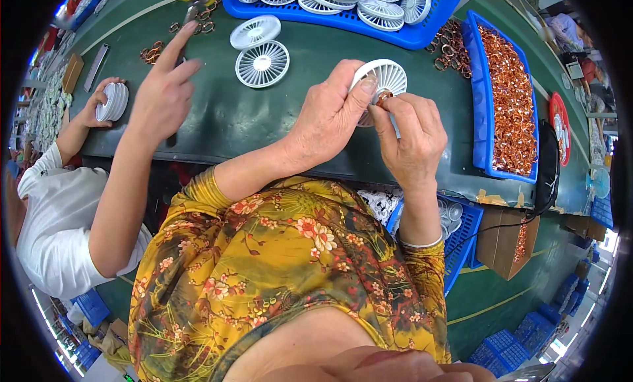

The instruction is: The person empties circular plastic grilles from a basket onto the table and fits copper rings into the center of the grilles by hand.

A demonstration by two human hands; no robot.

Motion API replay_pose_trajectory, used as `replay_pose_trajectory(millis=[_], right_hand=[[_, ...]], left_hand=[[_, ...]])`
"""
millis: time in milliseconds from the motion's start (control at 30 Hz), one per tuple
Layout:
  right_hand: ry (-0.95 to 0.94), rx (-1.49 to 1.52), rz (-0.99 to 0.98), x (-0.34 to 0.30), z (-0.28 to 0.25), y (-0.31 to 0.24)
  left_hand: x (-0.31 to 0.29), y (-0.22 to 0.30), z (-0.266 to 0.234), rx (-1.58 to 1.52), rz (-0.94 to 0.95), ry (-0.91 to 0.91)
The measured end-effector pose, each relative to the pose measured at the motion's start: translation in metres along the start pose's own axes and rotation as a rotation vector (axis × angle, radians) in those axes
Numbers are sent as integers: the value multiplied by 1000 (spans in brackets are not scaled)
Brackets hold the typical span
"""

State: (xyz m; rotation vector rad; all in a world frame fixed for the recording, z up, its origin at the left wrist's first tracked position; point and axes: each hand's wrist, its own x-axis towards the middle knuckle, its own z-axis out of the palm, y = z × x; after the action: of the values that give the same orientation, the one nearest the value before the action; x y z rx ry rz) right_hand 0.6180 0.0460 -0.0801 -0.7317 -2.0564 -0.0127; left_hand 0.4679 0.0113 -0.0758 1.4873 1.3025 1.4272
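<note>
Left fingers [360, 95] are gripping one white slatted disc [390, 71] above the desk [316, 42], inside its near edge; right fingers [395, 107], pinched nearly together, are holding one copper ring [384, 98] at the disc's face. Two further discs [262, 63] are lying leftward; bare desk is extending rightward to one blue bin [483, 141] of rings [508, 98].

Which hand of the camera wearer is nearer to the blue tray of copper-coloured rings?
Right. The right hand is left of the blue tray, not touching it; the left hand is farther left, holding the white slotted disc.
</note>
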Motion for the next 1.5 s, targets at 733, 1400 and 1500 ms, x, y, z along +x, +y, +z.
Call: replay_pose_trajectory(millis=[733, 1400, 1500], right_hand=[[26, 68, -2, -13, -6, 2], [226, 1499, 1014, -41, -50, 44], [283, 1247, 939, -34, -90, 73]], left_hand=[[-2, -16, 6, -166, -79, -37], [-8, -33, 7, -127, -232, -69], [-8, -46, 5, -69, -249, -35]])
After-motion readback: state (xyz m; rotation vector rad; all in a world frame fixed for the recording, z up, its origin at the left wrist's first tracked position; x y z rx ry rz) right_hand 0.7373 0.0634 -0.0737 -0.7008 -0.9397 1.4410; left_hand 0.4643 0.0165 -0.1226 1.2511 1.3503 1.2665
